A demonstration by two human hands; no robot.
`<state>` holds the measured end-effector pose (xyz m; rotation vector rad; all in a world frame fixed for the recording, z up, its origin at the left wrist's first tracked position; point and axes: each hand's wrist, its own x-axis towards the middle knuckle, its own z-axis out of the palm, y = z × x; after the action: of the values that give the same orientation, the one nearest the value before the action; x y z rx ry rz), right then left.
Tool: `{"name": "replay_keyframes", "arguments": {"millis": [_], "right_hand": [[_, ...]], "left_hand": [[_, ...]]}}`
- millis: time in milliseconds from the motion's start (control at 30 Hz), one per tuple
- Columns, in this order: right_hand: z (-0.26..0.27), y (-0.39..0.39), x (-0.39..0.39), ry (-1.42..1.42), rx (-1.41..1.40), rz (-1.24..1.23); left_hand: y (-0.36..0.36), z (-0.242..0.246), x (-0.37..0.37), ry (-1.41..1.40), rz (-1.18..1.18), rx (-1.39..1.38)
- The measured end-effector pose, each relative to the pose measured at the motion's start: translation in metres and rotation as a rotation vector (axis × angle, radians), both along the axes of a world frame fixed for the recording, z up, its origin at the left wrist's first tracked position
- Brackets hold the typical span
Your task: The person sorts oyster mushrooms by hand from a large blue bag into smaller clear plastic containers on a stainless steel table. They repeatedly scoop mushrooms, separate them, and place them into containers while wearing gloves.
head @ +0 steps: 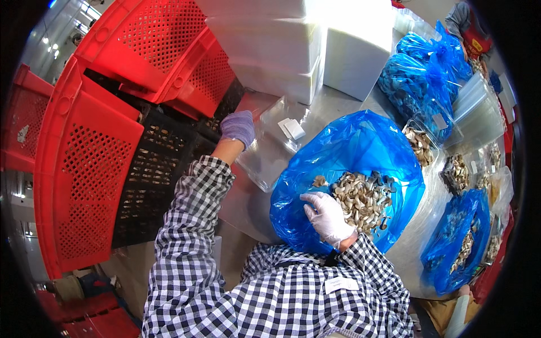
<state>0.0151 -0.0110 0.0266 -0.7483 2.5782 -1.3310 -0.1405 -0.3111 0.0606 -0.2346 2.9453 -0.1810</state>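
My left hand (238,129), in a purple knit glove, is stretched out to the rim of the clear plastic packaging. Its fingers are turned away, so whether it grips anything is hidden. Inside the open blue plastic bag (284,215), my right hand (329,219) wears a thin white glove. Its fingers are slightly bent and apart, with nothing visible between them. Beside it lies a heap of grey-brown mushrooms (361,203), and one loose mushroom (320,181) sits above the fingers. Clear plastic packaging (268,158) bearing small white labels (291,128) is between both hands.
Red perforated crates (95,181) and a black crate (148,169) of mushrooms stand left. White foam boxes (270,50) rise ahead on the metal table (410,236). Rightward are filled blue bags (422,76), stacked clear trays (477,112), packed mushrooms (456,173) and co-workers (469,34).
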Motion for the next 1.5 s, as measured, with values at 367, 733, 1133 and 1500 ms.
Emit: {"name": "replay_keyframes", "arguments": {"millis": [367,733,1133,1500], "right_hand": [[-0.006,-0.002,0.012,-0.023,-0.066,0.024],[-0.019,-0.022,0.030,-0.100,0.062,0.060],[0.040,-0.002,0.032,-0.072,-0.291,0.027],[0.095,0.154,0.043,-0.548,-0.936,-0.700]], "left_hand": [[-0.006,0.005,-0.004,-0.200,0.201,0.212],[-0.024,0.016,-0.001,-0.178,0.125,0.267],[-0.012,0.179,0.078,0.535,0.023,1.050],[0.240,0.104,0.099,-0.019,-0.524,1.153]]}}
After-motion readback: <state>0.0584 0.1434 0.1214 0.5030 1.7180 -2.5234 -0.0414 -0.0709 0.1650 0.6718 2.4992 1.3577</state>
